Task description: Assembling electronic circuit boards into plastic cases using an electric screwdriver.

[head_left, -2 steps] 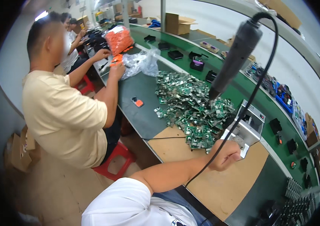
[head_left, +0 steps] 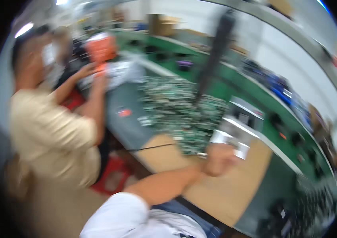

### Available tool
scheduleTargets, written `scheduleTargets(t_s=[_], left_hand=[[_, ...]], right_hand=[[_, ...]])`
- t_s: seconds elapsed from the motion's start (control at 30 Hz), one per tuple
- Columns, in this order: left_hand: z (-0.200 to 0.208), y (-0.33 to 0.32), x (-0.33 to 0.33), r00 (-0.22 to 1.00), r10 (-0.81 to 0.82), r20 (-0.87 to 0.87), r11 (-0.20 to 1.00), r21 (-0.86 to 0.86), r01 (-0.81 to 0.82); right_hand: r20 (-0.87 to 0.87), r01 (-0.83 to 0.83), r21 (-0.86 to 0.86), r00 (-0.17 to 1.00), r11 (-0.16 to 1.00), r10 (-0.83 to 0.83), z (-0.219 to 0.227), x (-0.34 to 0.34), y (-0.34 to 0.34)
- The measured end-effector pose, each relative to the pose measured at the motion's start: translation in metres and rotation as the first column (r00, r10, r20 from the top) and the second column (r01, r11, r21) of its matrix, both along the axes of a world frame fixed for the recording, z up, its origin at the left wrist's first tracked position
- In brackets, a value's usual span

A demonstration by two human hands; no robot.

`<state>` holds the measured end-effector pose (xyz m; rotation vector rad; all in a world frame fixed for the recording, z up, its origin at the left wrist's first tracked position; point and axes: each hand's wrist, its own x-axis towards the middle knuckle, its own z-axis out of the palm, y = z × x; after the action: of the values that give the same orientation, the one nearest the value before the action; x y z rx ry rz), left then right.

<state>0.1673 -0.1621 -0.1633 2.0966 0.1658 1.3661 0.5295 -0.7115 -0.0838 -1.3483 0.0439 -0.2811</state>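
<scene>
Sitting half-curled beside the machine [head_left: 238, 127], left hand [head_left: 218, 159], grip too blurred to tell!
The machine lies just beyond on the bench [head_left: 269, 190], long axis pointing away, boards [head_left: 172, 107] heaped left; right hand unseen.

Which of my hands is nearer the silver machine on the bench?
Left, apparently. Your left hand is at the near edge of the silver machine; blur hides whether they touch. Your right hand is out of view.
</scene>
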Motion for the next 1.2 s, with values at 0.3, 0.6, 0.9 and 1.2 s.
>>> scheduleTargets(t_s=[0.3, 0.6, 0.9, 1.2], left_hand=[[0.02, -0.013, 0.02, 0.981, -0.057, 0.187, 0.99, 0.141, 0.03], [0.009, -0.017, 0.028, 0.98, -0.077, 0.184, 0.991, 0.118, 0.055], [0.01, -0.02, 0.026, 0.979, -0.079, 0.188, 0.996, 0.049, 0.071], [0.012, -0.014, 0.017, 0.978, -0.083, 0.19, 0.983, 0.178, 0.049]], right_hand=[[0.223, -0.1, 0.355, 0.975, 0.929, 0.02, -0.009, -0.023, -0.036], [0.379, -0.239, 0.318, 0.919, 0.918, 0.108, -0.002, -0.032, -0.046], [0.35, -0.221, 0.32, 0.931, 0.921, 0.102, 0.001, -0.045, -0.054], [0.275, -0.195, 0.297, 0.955, 0.935, 0.112, -0.027, -0.029, -0.098]])
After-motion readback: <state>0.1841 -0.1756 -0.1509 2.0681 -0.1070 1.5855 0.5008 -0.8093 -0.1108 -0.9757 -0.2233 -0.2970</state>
